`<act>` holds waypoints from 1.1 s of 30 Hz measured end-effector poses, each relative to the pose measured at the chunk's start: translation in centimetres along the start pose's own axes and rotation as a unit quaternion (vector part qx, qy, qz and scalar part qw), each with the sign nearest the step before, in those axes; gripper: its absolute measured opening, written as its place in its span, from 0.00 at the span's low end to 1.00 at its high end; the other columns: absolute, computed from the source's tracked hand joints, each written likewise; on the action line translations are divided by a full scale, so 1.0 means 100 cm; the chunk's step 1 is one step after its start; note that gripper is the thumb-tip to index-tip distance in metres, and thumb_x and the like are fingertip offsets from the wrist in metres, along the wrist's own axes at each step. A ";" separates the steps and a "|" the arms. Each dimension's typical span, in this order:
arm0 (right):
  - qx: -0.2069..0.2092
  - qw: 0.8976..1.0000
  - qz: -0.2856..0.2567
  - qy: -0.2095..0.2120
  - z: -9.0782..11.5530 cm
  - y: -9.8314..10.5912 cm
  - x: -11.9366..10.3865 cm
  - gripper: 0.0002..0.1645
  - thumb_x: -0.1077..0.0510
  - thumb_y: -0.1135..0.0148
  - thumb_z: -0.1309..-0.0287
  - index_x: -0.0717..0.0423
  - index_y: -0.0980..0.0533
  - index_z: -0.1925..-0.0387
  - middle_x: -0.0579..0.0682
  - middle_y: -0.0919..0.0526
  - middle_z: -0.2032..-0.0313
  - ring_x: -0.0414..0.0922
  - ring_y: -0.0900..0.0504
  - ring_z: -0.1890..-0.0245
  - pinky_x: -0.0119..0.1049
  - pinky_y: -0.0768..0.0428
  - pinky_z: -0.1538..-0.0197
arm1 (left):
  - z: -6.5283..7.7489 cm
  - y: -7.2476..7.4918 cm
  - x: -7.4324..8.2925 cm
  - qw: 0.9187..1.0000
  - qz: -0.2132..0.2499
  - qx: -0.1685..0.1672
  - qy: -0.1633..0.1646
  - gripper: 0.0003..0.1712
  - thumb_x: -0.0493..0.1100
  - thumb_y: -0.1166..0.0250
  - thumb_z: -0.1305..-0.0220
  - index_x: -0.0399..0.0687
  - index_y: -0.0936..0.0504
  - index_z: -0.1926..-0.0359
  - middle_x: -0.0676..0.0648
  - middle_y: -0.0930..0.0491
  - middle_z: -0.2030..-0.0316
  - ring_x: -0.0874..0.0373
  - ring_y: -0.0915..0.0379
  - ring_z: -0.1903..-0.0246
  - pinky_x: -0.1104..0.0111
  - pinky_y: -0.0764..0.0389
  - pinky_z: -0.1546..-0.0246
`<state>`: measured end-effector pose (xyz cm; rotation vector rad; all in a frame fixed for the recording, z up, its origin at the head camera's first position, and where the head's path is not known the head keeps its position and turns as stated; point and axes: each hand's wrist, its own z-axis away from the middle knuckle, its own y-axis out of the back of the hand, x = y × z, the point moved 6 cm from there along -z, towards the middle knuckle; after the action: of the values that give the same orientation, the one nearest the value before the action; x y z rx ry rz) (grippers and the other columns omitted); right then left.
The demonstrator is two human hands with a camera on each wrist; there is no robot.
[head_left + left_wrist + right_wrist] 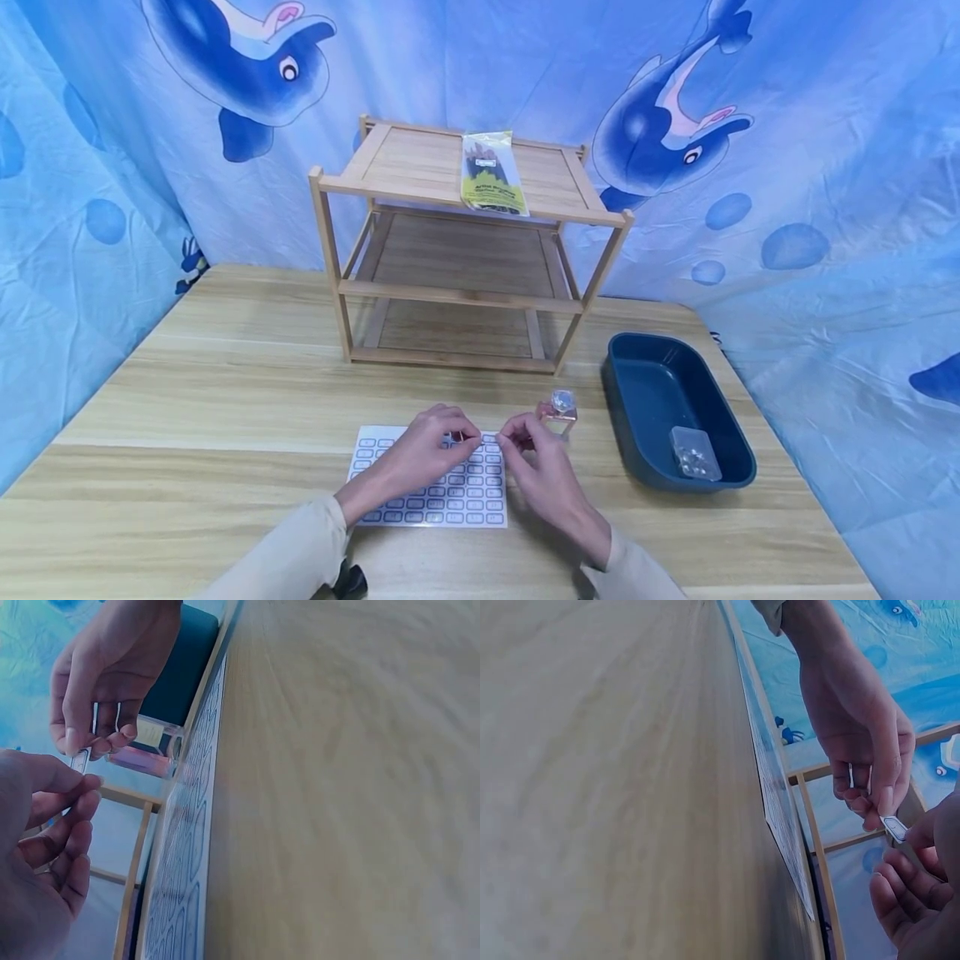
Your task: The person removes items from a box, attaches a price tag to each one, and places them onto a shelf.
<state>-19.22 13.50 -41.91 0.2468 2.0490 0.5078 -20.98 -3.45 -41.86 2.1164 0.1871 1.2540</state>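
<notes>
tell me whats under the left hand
In the head view, a printed label sheet lies under the left hand, on the wood-grain table. Labels show on both sides; any behind the hand are covered and cannot be seen.

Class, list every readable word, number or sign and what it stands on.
"Artist": on the flat yellow-and-black plastic packet; its other words are blurred.
White rectangular paper sheet of framed labels: too small to read.
Small white rectangular sticker: unreadable.
Pink boxy container: unreadable.

A curtained booth, shown by dolphin-print cloth [487,67] on three sides of a wood-grain table [202,392].
</notes>
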 end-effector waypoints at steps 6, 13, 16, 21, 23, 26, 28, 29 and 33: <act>0.002 1.000 0.010 -0.007 0.003 0.005 0.001 0.11 0.73 0.35 0.37 0.56 0.23 0.61 0.43 0.20 0.65 0.41 0.20 0.65 0.36 0.15 0.58 | -0.003 -0.005 0.004 1.000 -0.011 -0.005 -0.008 0.05 0.38 0.32 0.32 0.45 0.11 0.59 0.56 0.16 0.63 0.60 0.24 0.58 0.63 0.19 0.54; 0.008 0.999 0.028 -0.037 0.007 0.013 0.006 0.11 0.72 0.35 0.37 0.55 0.24 0.61 0.42 0.21 0.66 0.40 0.20 0.65 0.35 0.16 0.58 | -0.010 -0.013 0.008 0.999 -0.025 -0.012 -0.031 0.04 0.38 0.32 0.32 0.45 0.11 0.61 0.57 0.16 0.64 0.59 0.24 0.58 0.63 0.20 0.54; 0.011 0.999 0.034 -0.025 0.008 0.016 0.007 0.10 0.72 0.35 0.37 0.56 0.24 0.61 0.42 0.21 0.66 0.39 0.20 0.65 0.35 0.16 0.58 | -0.013 -0.016 0.010 0.999 -0.030 -0.016 -0.033 0.04 0.37 0.32 0.32 0.45 0.11 0.61 0.56 0.16 0.64 0.59 0.24 0.58 0.63 0.19 0.53; 0.020 0.999 0.043 0.003 0.010 0.022 0.009 0.11 0.74 0.35 0.38 0.57 0.24 0.61 0.42 0.21 0.66 0.39 0.21 0.66 0.34 0.16 0.60 | -0.017 -0.020 0.015 0.998 -0.041 -0.018 -0.038 0.05 0.37 0.33 0.31 0.45 0.11 0.60 0.54 0.15 0.63 0.58 0.23 0.56 0.61 0.19 0.50; 0.025 0.999 0.045 0.010 0.011 0.024 0.010 0.12 0.74 0.34 0.39 0.58 0.24 0.61 0.42 0.21 0.66 0.38 0.21 0.66 0.33 0.16 0.61 | -0.019 -0.022 0.016 0.998 -0.044 -0.018 -0.045 0.05 0.37 0.33 0.31 0.45 0.11 0.60 0.53 0.15 0.63 0.58 0.23 0.56 0.60 0.20 0.48; 0.033 0.998 0.047 0.020 0.013 0.027 0.010 0.13 0.75 0.34 0.40 0.58 0.24 0.60 0.42 0.21 0.65 0.38 0.21 0.66 0.33 0.16 0.62 | -0.022 -0.026 0.018 0.997 -0.047 -0.017 -0.054 0.05 0.37 0.33 0.32 0.44 0.11 0.59 0.52 0.15 0.63 0.58 0.21 0.56 0.56 0.22 0.41; 0.037 0.998 0.046 0.028 0.014 0.030 0.010 0.14 0.76 0.34 0.41 0.58 0.24 0.60 0.42 0.21 0.65 0.38 0.20 0.66 0.34 0.15 0.62 | -0.024 -0.028 0.019 0.997 -0.050 -0.017 -0.058 0.05 0.36 0.33 0.32 0.44 0.11 0.59 0.52 0.15 0.62 0.57 0.20 0.55 0.53 0.25 0.38; 0.039 0.998 0.046 0.033 0.014 0.031 0.010 0.14 0.76 0.34 0.40 0.58 0.24 0.60 0.43 0.21 0.65 0.38 0.20 0.66 0.34 0.15 0.62 | -0.025 -0.029 0.019 0.997 -0.052 -0.016 -0.059 0.05 0.36 0.33 0.32 0.44 0.11 0.59 0.52 0.14 0.62 0.57 0.20 0.55 0.52 0.26 0.36; 0.047 0.997 0.045 0.044 0.015 0.035 0.012 0.12 0.76 0.35 0.39 0.59 0.24 0.61 0.44 0.21 0.65 0.38 0.21 0.66 0.33 0.16 0.63 | -0.029 -0.033 0.022 0.996 -0.058 -0.016 -0.061 0.05 0.36 0.33 0.32 0.44 0.11 0.59 0.51 0.14 0.62 0.55 0.20 0.55 0.52 0.26 0.37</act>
<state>-18.63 17.48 -41.91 0.3813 2.1578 0.4850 -21.56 1.42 -41.34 2.1162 0.2324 1.0498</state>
